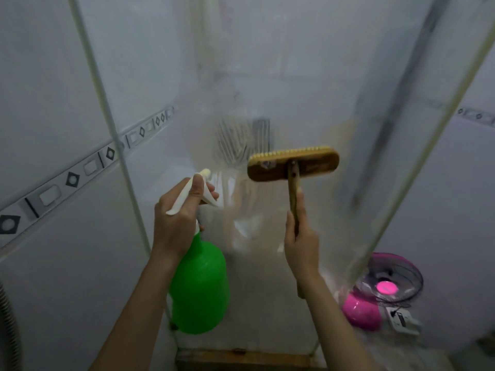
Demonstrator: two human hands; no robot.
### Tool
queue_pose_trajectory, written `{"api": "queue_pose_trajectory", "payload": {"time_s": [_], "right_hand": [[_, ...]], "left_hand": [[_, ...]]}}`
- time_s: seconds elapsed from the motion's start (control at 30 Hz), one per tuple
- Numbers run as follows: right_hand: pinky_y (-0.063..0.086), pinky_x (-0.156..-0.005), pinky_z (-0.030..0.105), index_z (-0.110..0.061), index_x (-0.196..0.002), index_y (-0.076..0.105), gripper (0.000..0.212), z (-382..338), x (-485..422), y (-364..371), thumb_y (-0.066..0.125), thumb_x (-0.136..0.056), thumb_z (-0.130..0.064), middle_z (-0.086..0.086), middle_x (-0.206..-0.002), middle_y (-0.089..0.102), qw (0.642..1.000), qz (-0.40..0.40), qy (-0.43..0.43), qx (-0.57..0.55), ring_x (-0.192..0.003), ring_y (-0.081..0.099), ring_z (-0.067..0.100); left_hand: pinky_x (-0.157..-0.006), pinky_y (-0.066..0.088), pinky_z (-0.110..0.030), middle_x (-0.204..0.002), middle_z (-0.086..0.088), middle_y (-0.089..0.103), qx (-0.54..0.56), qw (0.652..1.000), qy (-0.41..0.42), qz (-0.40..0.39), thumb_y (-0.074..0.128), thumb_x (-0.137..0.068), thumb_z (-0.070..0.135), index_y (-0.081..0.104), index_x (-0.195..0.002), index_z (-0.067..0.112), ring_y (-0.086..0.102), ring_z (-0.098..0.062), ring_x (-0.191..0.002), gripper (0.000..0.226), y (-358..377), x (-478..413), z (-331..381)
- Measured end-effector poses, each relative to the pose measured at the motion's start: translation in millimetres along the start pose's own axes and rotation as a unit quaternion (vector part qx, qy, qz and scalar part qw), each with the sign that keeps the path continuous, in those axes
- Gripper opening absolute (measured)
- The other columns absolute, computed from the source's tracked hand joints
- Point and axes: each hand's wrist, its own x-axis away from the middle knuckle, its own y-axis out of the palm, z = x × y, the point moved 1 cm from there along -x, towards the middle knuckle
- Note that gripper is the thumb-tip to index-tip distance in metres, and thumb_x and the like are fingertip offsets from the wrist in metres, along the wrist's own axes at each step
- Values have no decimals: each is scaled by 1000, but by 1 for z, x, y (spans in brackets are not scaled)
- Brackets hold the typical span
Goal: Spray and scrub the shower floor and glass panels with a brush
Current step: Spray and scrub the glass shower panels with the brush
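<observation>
Head view: the person stands close to a shower glass panel [267, 89], with both arms raised toward it. The left hand [176, 218] clenches the white trigger head of a green spray bottle [201, 285]. The thumb lies along the top and the fingers curl round the trigger. The nozzle aims at the glass, and the bottle's body hangs below the wrist, near and left of centre.

The right hand [301, 245] grasps the wooden handle of a scrub brush [293, 164] low down, with the fingers wrapped round it. The brush head is held crosswise above the hand, right of the nozzle, with its yellow bristles turned toward the panel. I cannot tell whether the bristles are actually pressing on the glass.

The middle of the panel carries a whitish, streaky film, which I take to be spray or suds already laid on. Higher up the glass is only hazy. The work therefore seems to be in the glass stage, with the central patch wetted and the scrubbing of it in hand or about to start. The upper glass and the side panes look yet to be done.

The shower floor lies behind the smeared glass and is too blurred to judge. A pink fan [388, 285] stands low on the right, beyond the panel edge. A tiled wall [53, 89] with a patterned border fills the left.
</observation>
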Motion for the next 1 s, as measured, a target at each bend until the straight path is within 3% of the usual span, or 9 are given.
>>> {"api": "queue_pose_trajectory", "payload": {"time_s": [0.13,0.3,0.37,0.43,0.57,0.7,0.8,0.93,1.0], "right_hand": [[27,-44,12,-43,-149,14,59,3,-14,-19,42,-102,-25,-7,-55,41,1000,10,-7,-7,-41,41,9],[30,-42,13,-24,-151,18,53,-25,-95,-50,41,-104,-20,-2,-58,45,993,87,-57,-48,-45,44,10],[39,-45,22,-20,-153,22,54,10,-57,-42,43,-103,-16,13,-91,57,996,75,-39,-42,-57,54,18],[41,-48,23,-29,-153,20,58,52,3,-32,44,-102,-17,8,-106,58,999,38,19,-35,-63,58,16],[27,-42,21,-37,-151,18,57,68,15,-43,42,-102,-24,8,-68,59,997,47,55,-17,-43,45,9],[38,-45,33,-30,-150,20,55,26,-86,-95,45,-102,-18,28,-98,59,992,118,-15,-43,-49,47,25],[41,-48,30,-25,-151,24,55,46,-76,-105,45,-102,-16,17,-106,62,991,128,-18,-31,-61,53,29],[37,-41,31,-52,-147,17,54,93,0,-95,39,-99,-40,3,-60,49,997,53,61,-19,-45,44,14],[40,-43,37,-47,-149,18,56,82,-27,-105,42,-101,-31,19,-78,62,997,61,46,-24,-45,43,15]], "left_hand": [[-54,51,-32,-83,2,77,21,1000,1,-11,44,-97,50,73,-80,22,74,-14,-84,44,17,2,0],[-66,49,-37,-85,3,78,21,999,-7,-35,44,-98,49,72,-79,26,74,-12,-87,41,40,6,1],[-71,51,-38,-86,3,77,28,999,-1,-34,44,-99,48,72,-79,27,74,-14,-90,40,45,8,1],[-69,53,-36,-86,3,77,41,999,-8,-31,45,-97,50,73,-81,28,74,-15,-89,39,51,10,2],[-53,55,-29,-82,6,78,55,998,-26,-35,47,-94,50,74,-78,30,74,-16,-84,37,68,13,3],[-63,57,-28,-83,7,78,50,998,-17,-45,47,-94,50,74,-79,24,74,-17,-84,40,89,13,5],[-49,53,-26,-83,8,77,54,997,-17,-51,46,-95,49,75,-83,19,73,-16,-79,43,102,16,10],[-47,53,-29,-84,4,77,58,997,-12,-56,45,-95,50,76,-85,21,73,-19,-80,43,113,17,13],[-49,55,-27,-85,1,77,55,997,-9,-60,45,-94,50,75,-86,18,73,-18,-82,45,120,16,13]]}}
